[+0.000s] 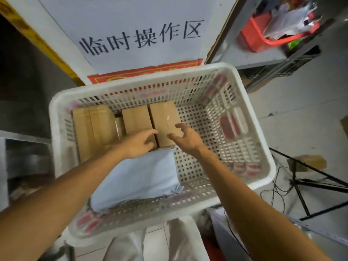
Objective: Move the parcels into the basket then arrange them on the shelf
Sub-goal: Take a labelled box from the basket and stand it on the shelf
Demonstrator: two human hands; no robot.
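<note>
**A:** Where are the parcels?

**B:** In a white plastic basket (264, 147). Brown cardboard boxes (94, 127) are packed along its far left, with a pale blue soft bag (139, 178) in front of them.

**A:** And the hands?

**B:** The left hand (139, 144) lies on the near end of a middle box (136, 119). Whether its fingers hook the edge, I cannot tell. The right hand (186, 138) hovers over the rightmost box (163, 117), fingers spread and half curled, holding nothing.

**A:** How would that box handle?

**B:** Probably stiff and light, with slick tape. It is best taken by both long sides.
</note>
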